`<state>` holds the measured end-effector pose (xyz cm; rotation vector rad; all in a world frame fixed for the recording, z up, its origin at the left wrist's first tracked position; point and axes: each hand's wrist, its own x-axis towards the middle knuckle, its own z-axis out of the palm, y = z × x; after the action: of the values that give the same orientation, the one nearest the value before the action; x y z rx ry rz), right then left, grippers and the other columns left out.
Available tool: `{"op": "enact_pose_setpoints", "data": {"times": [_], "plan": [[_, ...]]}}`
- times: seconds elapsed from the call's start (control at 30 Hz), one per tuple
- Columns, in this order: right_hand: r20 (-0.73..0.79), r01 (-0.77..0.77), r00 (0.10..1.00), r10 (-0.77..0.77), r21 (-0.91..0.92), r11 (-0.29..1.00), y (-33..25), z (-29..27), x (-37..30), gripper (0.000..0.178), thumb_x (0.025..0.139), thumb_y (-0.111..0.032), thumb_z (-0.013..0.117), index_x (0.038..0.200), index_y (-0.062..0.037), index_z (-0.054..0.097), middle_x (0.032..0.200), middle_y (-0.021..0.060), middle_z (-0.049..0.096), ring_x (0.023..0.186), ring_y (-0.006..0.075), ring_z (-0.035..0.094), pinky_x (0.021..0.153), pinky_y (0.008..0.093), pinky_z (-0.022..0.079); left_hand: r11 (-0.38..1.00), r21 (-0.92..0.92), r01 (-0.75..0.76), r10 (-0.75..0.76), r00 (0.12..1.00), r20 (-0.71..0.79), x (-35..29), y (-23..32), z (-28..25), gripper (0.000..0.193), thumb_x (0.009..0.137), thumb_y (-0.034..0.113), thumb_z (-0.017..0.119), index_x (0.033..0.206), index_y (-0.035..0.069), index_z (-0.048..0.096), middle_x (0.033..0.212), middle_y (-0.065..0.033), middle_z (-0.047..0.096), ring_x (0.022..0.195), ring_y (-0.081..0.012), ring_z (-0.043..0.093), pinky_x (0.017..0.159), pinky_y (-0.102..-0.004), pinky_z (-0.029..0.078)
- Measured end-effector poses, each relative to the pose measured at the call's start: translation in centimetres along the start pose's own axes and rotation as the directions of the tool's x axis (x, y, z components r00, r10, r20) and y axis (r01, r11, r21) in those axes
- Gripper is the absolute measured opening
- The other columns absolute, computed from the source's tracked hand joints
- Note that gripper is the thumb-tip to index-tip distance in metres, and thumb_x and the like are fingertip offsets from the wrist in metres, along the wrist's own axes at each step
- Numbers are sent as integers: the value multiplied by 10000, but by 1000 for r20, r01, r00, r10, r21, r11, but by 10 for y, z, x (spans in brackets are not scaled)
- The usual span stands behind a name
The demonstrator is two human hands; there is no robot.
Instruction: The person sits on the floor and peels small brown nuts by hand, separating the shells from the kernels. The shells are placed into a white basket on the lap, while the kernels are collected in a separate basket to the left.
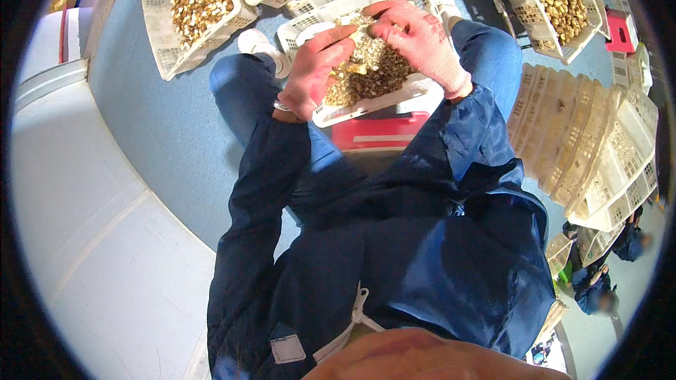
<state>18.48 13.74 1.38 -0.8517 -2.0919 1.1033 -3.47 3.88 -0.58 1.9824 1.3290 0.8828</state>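
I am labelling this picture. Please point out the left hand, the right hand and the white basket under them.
left hand [313,70], head view, back of hand.
right hand [422,42], head view, back of hand.
white basket [373,104], head view, near rim.

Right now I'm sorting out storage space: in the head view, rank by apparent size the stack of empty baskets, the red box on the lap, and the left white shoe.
1. Stack of empty baskets, largest.
2. Red box, partly hidden by the basket resting on it.
3. Left white shoe, smallest, though it lies farther from the camera.

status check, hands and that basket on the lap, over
Left hand pinching a small golden piece. Right hand resting on the pile in the white basket. Nothing blocking; more filled baskets beyond the knees.
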Motion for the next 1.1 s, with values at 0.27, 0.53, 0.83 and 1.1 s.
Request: {"op": "enact_pose_setpoints", "data": {"times": [0.27, 0.53, 0.83, 1.1], "plan": [[10, -25, 1000, 25, 4, 1000, -1, -1, 0, 207, 907, -210, 643, 938, -8, 675, 1101, 82, 681, 968, 263, 639, 836, 357, 508, 317, -836, 447, -674, 727, 133, 18, 40, 6, 333, 931, 86, 620, 1226, -68, 597, 1022, -47, 636, 888, -89, 587, 795, -230, 479], [-15, -33, 999, 33, 3, 999, -5, -4, 1, 197, 900, -208, 655, 940, -17, 677, 1117, 83, 679, 989, 257, 641, 853, 348, 508, 359, -829, 428, -661, 744, 98, 14, 29, 10, 326, 910, 87, 656, 1199, -57, 612, 1011, -47, 642, 882, -63, 589, 761, -239, 496], [27, -6, 1000, 5, 31, 1000, -8, 1, -3, 170, 900, -189, 650, 923, -23, 677, 1133, 75, 678, 976, 244, 646, 838, 336, 508, 886, -322, 334, -433, 846, -312, 12, 22, 24, 307, 829, 68, 738, 1121, 35, 650, 1025, -76, 679, 897, -174, 640, 789, -301, 526], [103, -198, 977, 186, 116, 973, -14, 4, -5, 221, 901, -219, 641, 922, -3, 683, 969, 80, 709, 898, 209, 652, 819, 327, 505, 573, -704, 420, -637, 769, -60, 7, 26, 21, 315, 842, 23, 719, 1139, 37, 615, 963, -36, 641, 872, -111, 620, 780, -259, 515]]}}
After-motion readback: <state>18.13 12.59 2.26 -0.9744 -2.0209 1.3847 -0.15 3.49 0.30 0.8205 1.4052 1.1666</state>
